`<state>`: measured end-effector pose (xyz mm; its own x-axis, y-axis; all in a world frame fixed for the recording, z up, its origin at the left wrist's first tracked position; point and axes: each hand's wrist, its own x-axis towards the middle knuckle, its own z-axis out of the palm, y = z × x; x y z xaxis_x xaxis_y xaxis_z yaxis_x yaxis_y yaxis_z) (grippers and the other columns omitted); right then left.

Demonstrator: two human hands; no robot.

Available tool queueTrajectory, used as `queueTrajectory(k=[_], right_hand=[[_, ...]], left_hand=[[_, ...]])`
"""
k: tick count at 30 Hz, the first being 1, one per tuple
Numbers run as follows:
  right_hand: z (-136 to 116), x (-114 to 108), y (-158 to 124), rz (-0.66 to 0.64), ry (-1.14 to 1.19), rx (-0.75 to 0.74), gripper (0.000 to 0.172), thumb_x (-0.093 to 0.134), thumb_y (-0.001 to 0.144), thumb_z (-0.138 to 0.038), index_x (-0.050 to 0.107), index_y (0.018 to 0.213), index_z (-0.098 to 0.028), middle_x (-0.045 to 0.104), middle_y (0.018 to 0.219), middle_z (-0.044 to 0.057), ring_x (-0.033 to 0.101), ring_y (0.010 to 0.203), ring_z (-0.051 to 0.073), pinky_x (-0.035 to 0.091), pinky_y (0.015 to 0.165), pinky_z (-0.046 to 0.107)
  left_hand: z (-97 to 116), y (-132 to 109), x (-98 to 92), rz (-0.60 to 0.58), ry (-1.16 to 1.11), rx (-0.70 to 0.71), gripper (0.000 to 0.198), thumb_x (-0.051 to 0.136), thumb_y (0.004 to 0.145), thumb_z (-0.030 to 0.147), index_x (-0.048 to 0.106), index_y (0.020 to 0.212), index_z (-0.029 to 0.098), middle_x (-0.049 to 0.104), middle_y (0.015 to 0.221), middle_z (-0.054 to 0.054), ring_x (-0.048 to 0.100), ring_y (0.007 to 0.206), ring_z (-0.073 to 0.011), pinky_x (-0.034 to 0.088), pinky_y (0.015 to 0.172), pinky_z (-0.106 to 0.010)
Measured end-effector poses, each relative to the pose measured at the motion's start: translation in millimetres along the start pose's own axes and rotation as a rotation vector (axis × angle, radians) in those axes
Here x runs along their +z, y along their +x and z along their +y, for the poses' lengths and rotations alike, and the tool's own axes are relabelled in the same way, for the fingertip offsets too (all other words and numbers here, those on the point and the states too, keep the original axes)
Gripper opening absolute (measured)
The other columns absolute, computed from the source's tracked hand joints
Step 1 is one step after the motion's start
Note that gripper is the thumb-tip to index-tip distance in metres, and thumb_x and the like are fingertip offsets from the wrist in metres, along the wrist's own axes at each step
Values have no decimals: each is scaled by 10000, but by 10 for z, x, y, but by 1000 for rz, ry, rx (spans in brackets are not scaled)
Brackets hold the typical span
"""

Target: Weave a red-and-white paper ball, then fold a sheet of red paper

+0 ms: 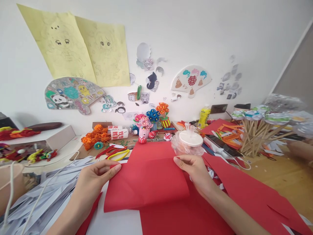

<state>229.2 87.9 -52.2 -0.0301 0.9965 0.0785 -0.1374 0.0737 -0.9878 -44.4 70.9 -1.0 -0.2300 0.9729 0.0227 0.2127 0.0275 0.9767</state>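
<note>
A sheet of red paper (146,182) spans the space between my two hands, its near edge curling downward. My left hand (101,173) pinches the sheet's upper left corner between thumb and fingers. At the upper right corner, my right hand (192,168) grips the same sheet, thumb and fingertips closed on its edge. More red paper (176,217) lies beneath it, over a white sheet (112,222). Beyond my left hand rest yellow-handled scissors (118,155). Just past my right hand stands a lidded container (190,138) wrapped in clear plastic.
White paper strips (56,186) spread at left, crossed by a white cable (49,182). Orange craft flowers (96,137) and small flower pots (144,130) stand behind. At right are bundled wooden sticks (254,137), a yellow bottle (204,117) and cut red paper (256,192).
</note>
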Motion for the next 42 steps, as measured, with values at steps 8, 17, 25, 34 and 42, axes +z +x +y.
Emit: queueTrajectory(k=[8, 17, 25, 34, 42], right_hand=[[12, -8, -2, -2, -47, -13, 358, 722, 695, -510, 727, 700, -152, 712, 741, 67, 631, 746, 230, 481, 662, 305], [188, -60, 102, 67, -399, -74, 320, 615, 744, -447, 724, 717, -148, 740, 818, 93, 655, 797, 259, 490, 717, 332], [223, -60, 134, -7, -680, -202, 276, 534, 817, -342, 724, 751, -154, 728, 734, 65, 642, 660, 212, 462, 603, 295], [287, -65, 189, -23, -902, -395, 232, 547, 840, -257, 650, 649, -176, 644, 648, 30, 551, 584, 163, 363, 554, 260], [387, -87, 242, -76, -975, -478, 242, 547, 870, -223, 584, 635, -182, 600, 682, 26, 545, 629, 164, 374, 574, 260]], left_hand=[[-14, -23, 7, -65, -7, -26, 403, 788, 534, 533, 698, 732, 194, 717, 616, -28, 667, 617, -212, 491, 524, -245], [-236, 158, -13, -138, 311, 146, 388, 664, 643, 583, 686, 706, 201, 676, 668, -15, 569, 618, -179, 406, 541, -237], [-317, 220, 42, -44, 703, 299, 289, 546, 737, 497, 687, 709, 247, 683, 719, 16, 510, 610, -176, 369, 596, -266], [-360, 204, 67, -37, 902, 403, 212, 513, 796, 375, 690, 763, 262, 737, 841, -2, 615, 893, -256, 372, 737, -336], [-346, 176, 91, -45, 988, 466, 186, 537, 814, 343, 697, 763, 264, 740, 879, -18, 599, 940, -267, 328, 772, -379]])
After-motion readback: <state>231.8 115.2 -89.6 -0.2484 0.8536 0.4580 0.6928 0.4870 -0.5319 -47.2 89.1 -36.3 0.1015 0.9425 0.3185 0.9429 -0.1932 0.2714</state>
